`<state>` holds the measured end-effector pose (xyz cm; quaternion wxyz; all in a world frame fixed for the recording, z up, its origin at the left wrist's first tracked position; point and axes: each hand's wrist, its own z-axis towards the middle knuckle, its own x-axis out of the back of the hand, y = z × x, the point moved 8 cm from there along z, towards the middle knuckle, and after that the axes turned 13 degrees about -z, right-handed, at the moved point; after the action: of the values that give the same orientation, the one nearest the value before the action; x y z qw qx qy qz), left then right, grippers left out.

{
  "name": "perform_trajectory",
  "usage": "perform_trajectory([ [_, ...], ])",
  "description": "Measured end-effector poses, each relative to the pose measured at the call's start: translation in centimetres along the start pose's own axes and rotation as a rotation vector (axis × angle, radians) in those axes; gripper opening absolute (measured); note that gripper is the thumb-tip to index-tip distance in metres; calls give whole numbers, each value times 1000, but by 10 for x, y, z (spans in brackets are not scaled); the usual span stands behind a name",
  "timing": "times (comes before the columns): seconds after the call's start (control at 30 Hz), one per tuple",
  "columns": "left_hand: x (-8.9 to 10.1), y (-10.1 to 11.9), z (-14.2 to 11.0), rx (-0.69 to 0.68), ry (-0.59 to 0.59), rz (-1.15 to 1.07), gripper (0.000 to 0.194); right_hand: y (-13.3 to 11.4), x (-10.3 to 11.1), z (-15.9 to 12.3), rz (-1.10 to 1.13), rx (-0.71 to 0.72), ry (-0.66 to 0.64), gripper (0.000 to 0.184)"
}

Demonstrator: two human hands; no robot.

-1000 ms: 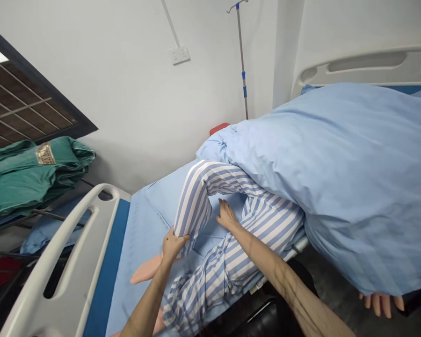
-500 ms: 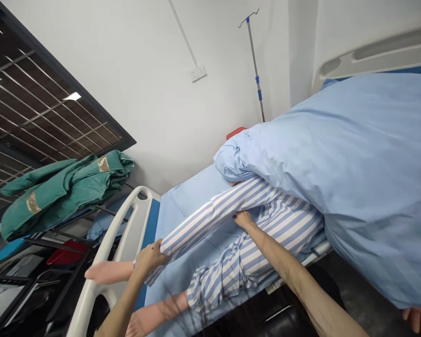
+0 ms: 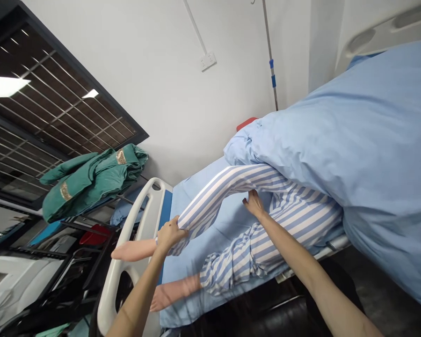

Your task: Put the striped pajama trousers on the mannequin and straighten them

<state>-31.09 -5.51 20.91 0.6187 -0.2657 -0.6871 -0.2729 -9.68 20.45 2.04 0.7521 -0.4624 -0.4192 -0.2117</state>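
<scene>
Two legs in blue-and-white striped trousers lie on the bed; I cannot tell whether they are a person's or a manikin's. The far leg (image 3: 228, 185) is bent, its knee raised off the sheet. My left hand (image 3: 170, 234) is closed around its lower shin, over the trouser cuff, with the bare foot (image 3: 133, 250) beyond it. Under the knee, my right hand (image 3: 254, 204) supports the back of the same leg, its fingertips partly hidden. The near leg (image 3: 231, 262) rests on the sheet, trousers bunched above its bare foot (image 3: 164, 295).
A blue quilt (image 3: 319, 135) covers the upper body. The white footboard (image 3: 107, 276) stands at the left end of the bed. Behind are an IV pole (image 3: 269, 47) and a wall socket (image 3: 208, 61). A green garment (image 3: 94, 180) hangs over a rack at left.
The far leg's knee has risen and bent more, with my right hand under it. My left hand keeps its hold near the ankle. The view has shifted, moving the scene rightward.
</scene>
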Motion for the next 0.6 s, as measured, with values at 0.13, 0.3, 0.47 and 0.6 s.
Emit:
perform_trajectory([
  [0.13, -33, 26, 3, 51, 39, -190, 39, 4, 11, 1, 82, 9, 173, 57],
  [0.3, -102, 67, 5, 67, 10, -462, 39, 5, 11, 2, 131, -41, 219, 61],
  [0.47, -132, 81, 6, 123, 22, -526, 40, 2, 12, 3, 98, -15, 185, 63],
  [0.6, -130, 77, 11, 103, 6, -485, 39, 5, 13, 4, 47, -36, 174, 64],
])
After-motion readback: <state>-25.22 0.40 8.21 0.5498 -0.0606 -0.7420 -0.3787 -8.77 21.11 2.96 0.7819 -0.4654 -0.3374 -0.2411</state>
